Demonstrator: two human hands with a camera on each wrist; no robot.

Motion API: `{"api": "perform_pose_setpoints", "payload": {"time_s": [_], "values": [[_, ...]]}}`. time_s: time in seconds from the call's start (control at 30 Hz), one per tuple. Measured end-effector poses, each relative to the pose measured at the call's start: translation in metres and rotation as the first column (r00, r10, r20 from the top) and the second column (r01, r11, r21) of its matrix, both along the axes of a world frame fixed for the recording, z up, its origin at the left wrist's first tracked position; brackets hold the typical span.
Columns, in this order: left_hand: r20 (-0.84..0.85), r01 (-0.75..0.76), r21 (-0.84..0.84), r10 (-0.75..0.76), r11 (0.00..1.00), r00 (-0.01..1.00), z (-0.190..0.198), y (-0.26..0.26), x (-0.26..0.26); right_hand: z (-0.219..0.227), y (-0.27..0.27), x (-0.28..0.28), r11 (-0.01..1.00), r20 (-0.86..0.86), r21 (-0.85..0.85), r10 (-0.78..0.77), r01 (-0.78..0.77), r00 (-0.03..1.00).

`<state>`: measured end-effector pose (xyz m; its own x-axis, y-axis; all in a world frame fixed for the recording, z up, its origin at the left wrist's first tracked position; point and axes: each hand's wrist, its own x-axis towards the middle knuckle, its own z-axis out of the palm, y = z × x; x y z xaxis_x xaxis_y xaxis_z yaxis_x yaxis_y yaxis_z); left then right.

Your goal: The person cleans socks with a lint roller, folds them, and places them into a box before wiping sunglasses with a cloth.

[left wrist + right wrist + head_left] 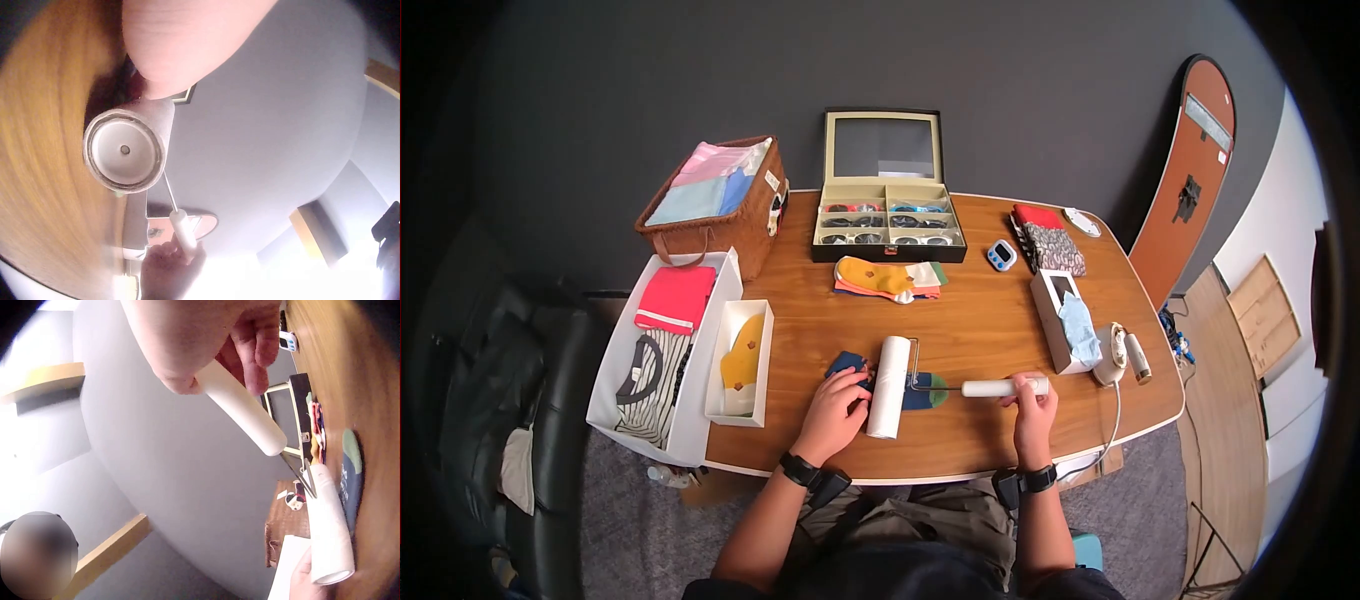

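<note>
A white lint roller (pixel 889 388) lies over a dark blue sock with a green end (pixel 924 391) on the wooden table. My right hand (pixel 1032 408) grips the roller's white handle (pixel 244 412), its fingers curled round it. Just left of the roller, my left hand (pixel 833 416) rests on the dark blue fabric (pixel 847 364), fingers loosely bent. In the left wrist view the round end of the roller (pixel 125 150) shows close beside that hand. Part of the sock is hidden under the roller.
Folded socks (pixel 887 279) lie below an open glasses case (pixel 888 245). White boxes of clothes (pixel 716 385) and a brown basket (pixel 750 235) stand left. Right are a timer (pixel 1001 255), a tissue-like box (pixel 1052 325), folded cloths (pixel 1055 248) and a corded device (pixel 1111 357).
</note>
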<state>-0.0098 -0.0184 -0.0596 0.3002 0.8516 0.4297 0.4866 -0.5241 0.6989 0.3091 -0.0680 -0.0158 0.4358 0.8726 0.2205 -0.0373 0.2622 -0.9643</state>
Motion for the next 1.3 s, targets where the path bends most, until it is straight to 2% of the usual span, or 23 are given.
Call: {"api": "perform_pose_setpoints", "payload": {"time_s": [0.1,0.13,0.2,0.23,0.3,0.33,0.4,0.43,0.5,0.57,0.6,0.63,0.67,0.7,0.77,0.8,0.87,1.0,1.13,1.27,1.3], "values": [[0.061,-0.010,0.017,0.009,1.000,0.998,-0.001,0.000,-0.003,0.006,-0.006,0.007,0.997,-0.143,0.020,0.083,-0.081,0.986],[0.147,-0.018,-0.041,0.023,0.999,0.989,-0.002,0.001,-0.003,0.011,-0.009,0.011,0.993,-0.217,0.030,0.117,-0.113,0.969],[0.275,-0.057,-0.141,0.094,0.988,0.957,0.001,-0.002,0.000,0.011,-0.015,0.024,0.986,-0.165,0.060,0.164,-0.156,0.973],[0.279,-0.057,-0.138,0.094,0.989,0.956,0.003,-0.003,0.001,0.012,-0.018,0.028,0.976,-0.114,0.090,0.209,-0.199,0.971],[0.303,-0.137,-0.206,0.196,0.969,0.932,0.009,-0.004,0.002,0.016,-0.020,0.026,0.968,-0.090,0.094,0.240,-0.232,0.967],[0.306,-0.138,-0.199,0.195,0.970,0.932,0.004,-0.001,0.001,0.019,-0.020,0.020,0.957,-0.104,0.086,0.287,-0.279,0.952],[0.525,-0.217,-0.088,0.230,0.972,0.820,-0.004,0.003,-0.001,0.023,-0.020,0.009,0.929,-0.100,0.024,0.371,-0.370,0.923],[0.525,-0.221,-0.080,0.229,0.972,0.820,-0.009,0.000,-0.003,0.026,-0.019,-0.001,0.928,-0.078,-0.027,0.368,-0.371,0.926],[0.497,-0.342,-0.068,0.329,0.937,0.803,0.008,-0.015,-0.007,0.034,-0.018,-0.019,0.920,0.066,-0.135,0.379,-0.369,0.923],[0.342,-0.301,0.195,0.223,0.933,0.913,0.032,-0.034,-0.001,0.040,-0.014,-0.033,0.911,0.240,-0.122,0.411,-0.393,0.879],[0.237,-0.189,0.205,0.139,0.960,0.962,0.041,-0.045,0.005,0.044,-0.012,-0.038,0.904,0.317,-0.090,0.425,-0.419,0.848],[0.139,-0.044,0.138,0.025,0.989,0.990,0.051,-0.057,0.013,0.048,-0.010,-0.044,0.892,0.392,-0.062,0.434,-0.447,0.811],[0.053,0.060,0.073,-0.063,0.996,0.997,0.053,-0.065,0.024,0.053,-0.009,-0.050,0.890,0.391,-0.060,0.438,-0.452,0.810],[-0.104,0.164,-0.051,-0.169,0.985,0.980,0.039,-0.070,0.030,0.058,-0.010,-0.056,0.886,0.426,-0.037,0.433,-0.463,0.795],[-0.224,0.116,0.174,-0.076,0.978,0.972,0.027,-0.079,0.050,0.067,-0.014,-0.066,0.878,0.462,-0.012,0.430,-0.479,0.776],[-0.224,0.111,0.175,-0.070,0.978,0.972,0.024,-0.081,0.055,0.069,-0.018,-0.070,0.883,0.525,-0.004,0.402,-0.470,0.751],[-0.374,0.036,0.153,0.024,0.988,0.927,0.022,-0.082,0.064,0.073,-0.028,-0.078,0.896,0.604,0.018,0.343,-0.443,0.719],[-0.485,0.021,0.160,0.060,0.987,0.873,0.007,-0.076,0.075,0.080,-0.053,-0.091,0.940,0.627,0.041,0.240,-0.339,0.741],[-0.445,0.047,0.173,0.036,0.984,0.895,0.004,-0.075,0.079,0.075,-0.069,-0.096,0.940,0.658,0.082,0.200,-0.333,0.726],[-0.453,0.048,0.232,0.064,0.972,0.889,0.003,-0.073,0.077,0.059,-0.047,-0.107,0.935,0.669,0.126,0.167,-0.332,0.724],[-0.398,0.065,0.152,0.001,0.986,0.917,0.008,-0.072,0.077,0.056,-0.035,-0.111,0.928,0.657,0.152,0.162,-0.340,0.736]]}}
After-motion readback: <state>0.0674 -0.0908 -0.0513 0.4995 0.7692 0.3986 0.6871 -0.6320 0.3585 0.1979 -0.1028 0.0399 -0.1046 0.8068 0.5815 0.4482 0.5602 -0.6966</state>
